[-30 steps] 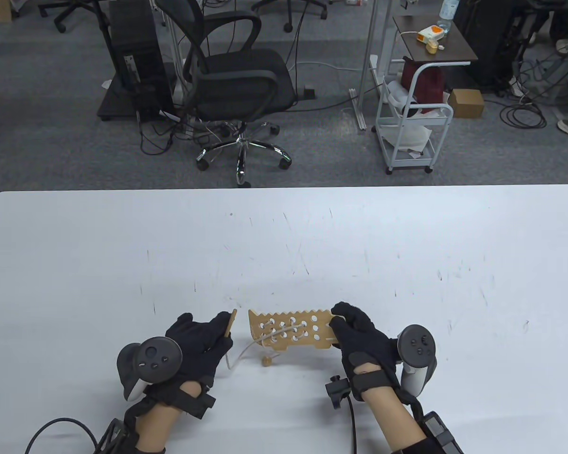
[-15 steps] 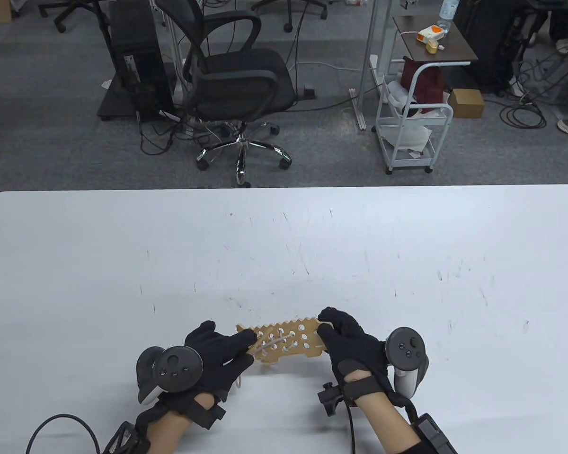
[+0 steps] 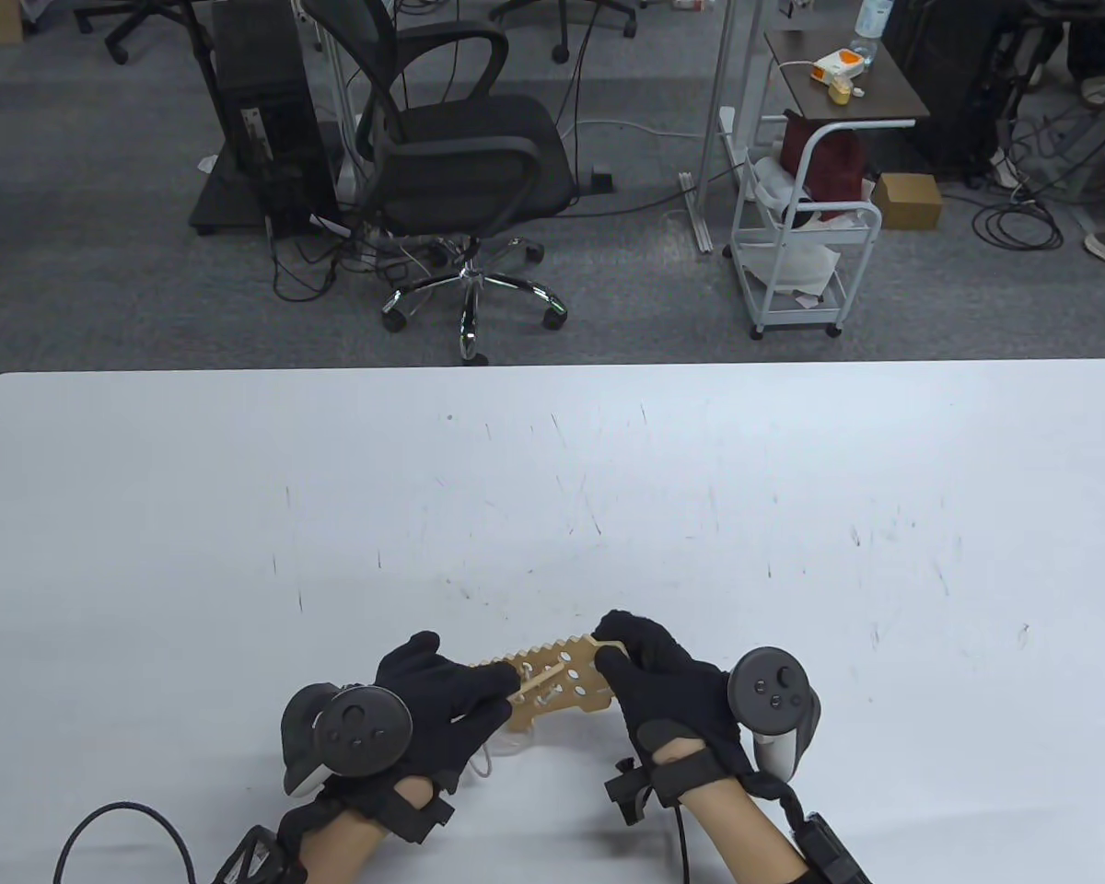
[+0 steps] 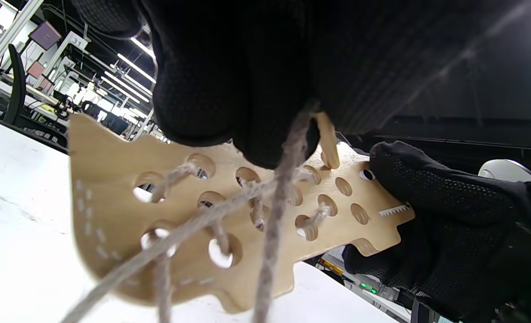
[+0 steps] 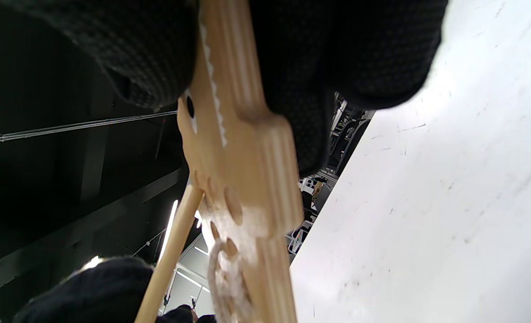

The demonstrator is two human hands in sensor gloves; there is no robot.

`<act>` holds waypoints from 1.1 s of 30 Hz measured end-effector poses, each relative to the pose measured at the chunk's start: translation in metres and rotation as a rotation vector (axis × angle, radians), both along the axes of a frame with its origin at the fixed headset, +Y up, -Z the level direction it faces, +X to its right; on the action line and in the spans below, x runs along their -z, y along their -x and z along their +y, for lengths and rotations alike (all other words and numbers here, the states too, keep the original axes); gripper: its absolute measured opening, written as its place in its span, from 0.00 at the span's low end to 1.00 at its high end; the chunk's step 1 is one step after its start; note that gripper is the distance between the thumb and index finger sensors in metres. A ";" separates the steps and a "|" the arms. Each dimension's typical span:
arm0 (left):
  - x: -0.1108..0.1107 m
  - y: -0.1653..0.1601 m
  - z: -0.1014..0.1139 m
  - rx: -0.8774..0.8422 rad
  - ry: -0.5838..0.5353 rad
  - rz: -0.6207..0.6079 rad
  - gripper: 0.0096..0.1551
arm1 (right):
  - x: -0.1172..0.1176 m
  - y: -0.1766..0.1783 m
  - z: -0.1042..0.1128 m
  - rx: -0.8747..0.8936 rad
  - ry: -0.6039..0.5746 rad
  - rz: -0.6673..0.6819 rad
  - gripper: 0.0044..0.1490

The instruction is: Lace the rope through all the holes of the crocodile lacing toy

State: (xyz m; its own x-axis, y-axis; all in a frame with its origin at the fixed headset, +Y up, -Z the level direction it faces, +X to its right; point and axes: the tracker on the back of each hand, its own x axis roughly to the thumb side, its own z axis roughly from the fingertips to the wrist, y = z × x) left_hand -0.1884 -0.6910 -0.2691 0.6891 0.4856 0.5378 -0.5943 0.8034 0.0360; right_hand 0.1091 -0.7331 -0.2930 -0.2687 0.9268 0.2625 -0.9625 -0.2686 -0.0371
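— What do we see on the table (image 3: 608, 479)?

— We see the wooden crocodile toy (image 3: 562, 686) near the front edge, lifted and tilted between both gloved hands. Our right hand (image 3: 663, 681) grips its right end, fingers curled round the edge.

— And our left hand (image 3: 442, 700)?

— It pinches a thin wooden needle (image 3: 541, 680) whose tip sits against the toy's holes. A pale rope (image 3: 493, 760) loops on the table below that hand. Behind the table stands an office chair (image 3: 460, 166).

An office — swivel chair (image 3: 465, 157), computer tower (image 3: 262, 110), floor cables (image 3: 1017, 221), rolling cart (image 3: 806, 230).
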 end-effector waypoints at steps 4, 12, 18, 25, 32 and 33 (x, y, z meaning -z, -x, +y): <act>-0.002 -0.002 0.002 -0.014 -0.002 -0.003 0.22 | -0.002 0.003 0.002 -0.009 -0.013 0.010 0.31; -0.004 -0.002 0.003 -0.060 0.010 -0.015 0.21 | -0.003 0.003 0.003 -0.028 -0.028 0.008 0.31; -0.006 -0.001 0.003 -0.125 -0.004 -0.026 0.21 | -0.003 0.003 0.003 -0.050 -0.040 0.005 0.31; -0.008 -0.003 0.002 -0.145 -0.038 -0.026 0.24 | -0.004 0.004 0.003 -0.066 -0.048 0.006 0.31; -0.008 -0.005 0.000 -0.118 -0.074 -0.002 0.26 | -0.007 0.010 0.006 -0.100 -0.073 0.011 0.31; -0.008 -0.005 0.000 -0.115 -0.077 0.002 0.26 | -0.007 0.010 0.006 -0.102 -0.074 0.011 0.31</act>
